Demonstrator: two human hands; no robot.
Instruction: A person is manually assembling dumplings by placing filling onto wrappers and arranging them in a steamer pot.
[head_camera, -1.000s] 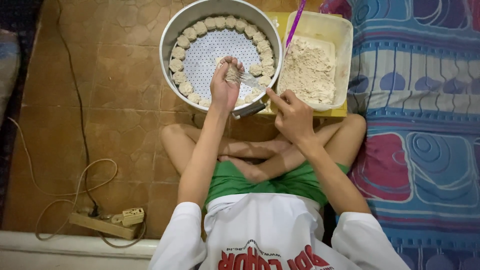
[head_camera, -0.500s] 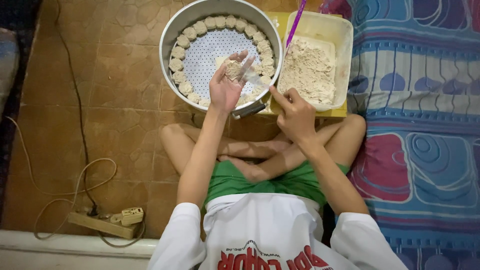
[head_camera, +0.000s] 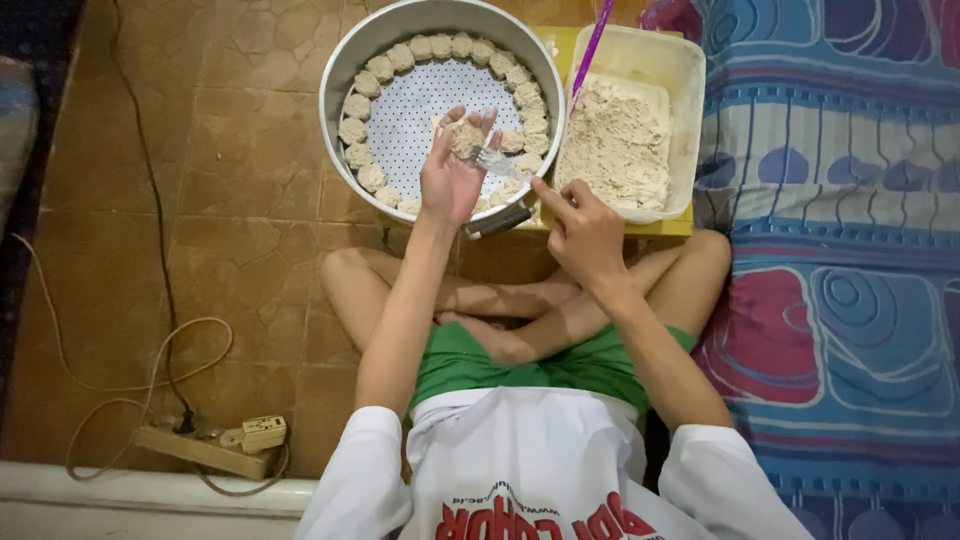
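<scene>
Worked seated cross-legged on tiled floor (head_camera: 250, 200), with patterned bedding (head_camera: 850, 300) along the right edge. Round metal steamer tray (head_camera: 326, 100) at the far middle of the floor, with a pale plastic tub (head_camera: 690, 90) just beside its right rim, set on a yellow board (head_camera: 680, 226). Tub recorded as well filled with crumbly beige filling (head_camera: 615, 140); a purple stick (head_camera: 592, 45) leaned at its far left corner. Formed pieces (head_camera: 357, 105) stood side by side, touching, in one row along the tray wall: left, far and right sides lined, near edge partly hidden behind the hand, so closure of the ring could not be told. Perforated middle of the tray bare, hence judged less than half covered. Left hand (head_camera: 450, 175) held over the near half of the tray, palm up, fingers loosely curled and cupped under one unfinished piece (head_camera: 466, 138). Right hand (head_camera: 585, 235) just beyond the tray's near right rim, fingers closed on a small fork (head_camera: 497, 162), index stretched along it, tines touching the cupped piece. Power strip (head_camera: 215, 445) at the near left edge of the floor.
</scene>
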